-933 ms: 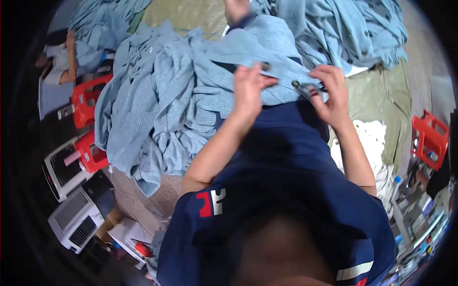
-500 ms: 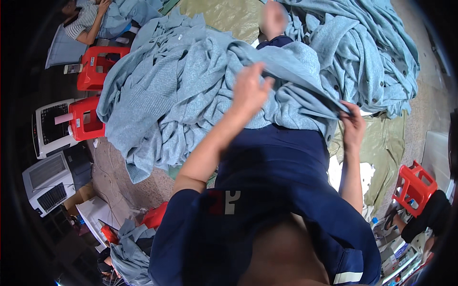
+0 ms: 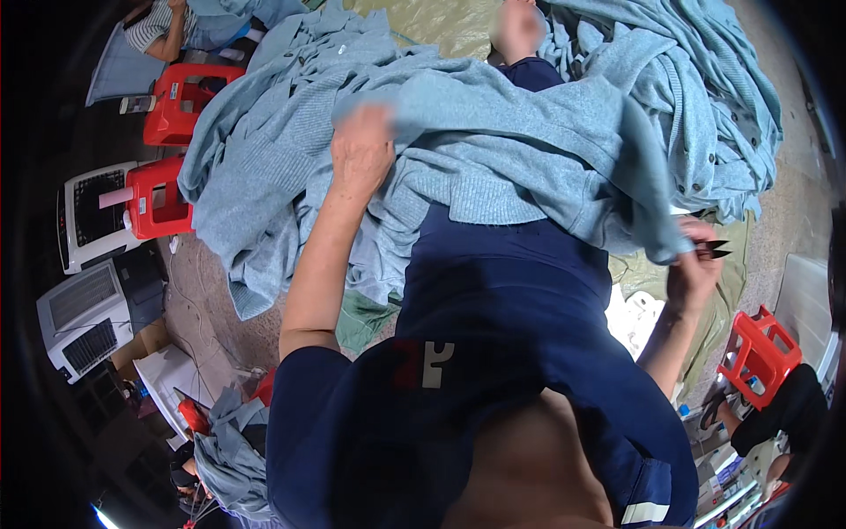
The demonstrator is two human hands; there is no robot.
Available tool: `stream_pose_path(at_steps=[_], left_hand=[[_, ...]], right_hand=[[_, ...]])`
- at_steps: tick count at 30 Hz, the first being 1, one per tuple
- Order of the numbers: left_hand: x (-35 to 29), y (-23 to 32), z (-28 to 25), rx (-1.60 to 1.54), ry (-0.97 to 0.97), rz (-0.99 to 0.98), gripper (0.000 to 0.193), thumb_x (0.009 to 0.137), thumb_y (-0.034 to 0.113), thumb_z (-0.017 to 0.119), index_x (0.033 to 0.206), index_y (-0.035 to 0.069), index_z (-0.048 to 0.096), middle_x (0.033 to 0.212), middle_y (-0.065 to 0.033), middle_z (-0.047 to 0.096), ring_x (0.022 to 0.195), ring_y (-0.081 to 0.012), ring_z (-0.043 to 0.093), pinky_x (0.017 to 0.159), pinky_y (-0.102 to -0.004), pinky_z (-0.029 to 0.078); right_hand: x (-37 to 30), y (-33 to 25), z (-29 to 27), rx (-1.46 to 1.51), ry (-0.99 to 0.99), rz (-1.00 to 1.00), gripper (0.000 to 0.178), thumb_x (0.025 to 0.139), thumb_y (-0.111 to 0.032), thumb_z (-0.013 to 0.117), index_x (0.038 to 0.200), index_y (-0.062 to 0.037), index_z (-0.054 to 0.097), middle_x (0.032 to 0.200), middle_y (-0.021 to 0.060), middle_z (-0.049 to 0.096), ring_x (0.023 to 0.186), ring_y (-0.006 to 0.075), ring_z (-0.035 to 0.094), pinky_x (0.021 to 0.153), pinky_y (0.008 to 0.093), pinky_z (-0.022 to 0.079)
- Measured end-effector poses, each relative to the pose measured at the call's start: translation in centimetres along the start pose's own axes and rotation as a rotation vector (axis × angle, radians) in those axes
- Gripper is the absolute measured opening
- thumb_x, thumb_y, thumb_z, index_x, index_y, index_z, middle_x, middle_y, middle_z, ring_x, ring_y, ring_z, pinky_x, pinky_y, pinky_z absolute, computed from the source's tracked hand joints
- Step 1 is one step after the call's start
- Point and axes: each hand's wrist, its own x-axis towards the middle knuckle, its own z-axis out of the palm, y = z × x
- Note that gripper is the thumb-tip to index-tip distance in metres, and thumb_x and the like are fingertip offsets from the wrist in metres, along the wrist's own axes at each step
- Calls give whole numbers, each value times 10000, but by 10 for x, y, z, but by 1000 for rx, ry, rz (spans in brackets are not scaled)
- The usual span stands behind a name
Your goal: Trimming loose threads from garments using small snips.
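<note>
A light blue knit cardigan [image 3: 529,132] with a ribbed hem lies stretched across my lap. My left hand [image 3: 361,154] is closed on its left end, the fingertips smeared by motion. At the other end my right hand [image 3: 692,273] grips a hanging edge of the cardigan. Dark pointed blades, looking like thread snips [image 3: 714,249], stick out to the right from that same hand. Beneath and beyond the cardigan spreads a large heap of similar light blue knits [image 3: 273,150]; another heap with dark buttons [image 3: 705,132] lies at the far right.
Red plastic stools stand at the left [image 3: 167,198] and the right [image 3: 760,357]. White air coolers [image 3: 88,317] line the left side. A green-brown sheet [image 3: 423,26] covers the floor under the heaps. Other people sit at the far left and lower right.
My left hand has moved left and now pulls the cardigan's end outward. My right hand has come down and to the right. The cardigan is spread wider, and the dark blades now show.
</note>
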Motion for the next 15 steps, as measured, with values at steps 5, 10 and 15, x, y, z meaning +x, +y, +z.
stream_pose_path(at_steps=[5,10,15], left_hand=[[12,79,-59,-630,109,60,272,820,109,643,1087,74,604,926,-160,691,778,-375,668,667,-456,537],[-2,88,-78,-825,-72,-38,256,829,81,618,1082,45,611,979,-167,672,858,-362,657,746,-407,520],[-43,14,-50,-629,-72,-85,209,855,159,632,1035,55,649,877,-138,687,810,-309,666,700,-407,511]], right_hand=[[42,-31,135,-223,-688,-278,198,724,-32,663,910,1,721,1323,157,509,740,161,596,702,316,497],[74,33,160,-374,-720,-42,260,740,108,631,947,-27,711,1200,82,604,854,158,596,759,276,490],[94,70,116,-105,-319,304,188,829,43,640,992,-6,720,929,-16,657,830,79,575,796,217,438]])
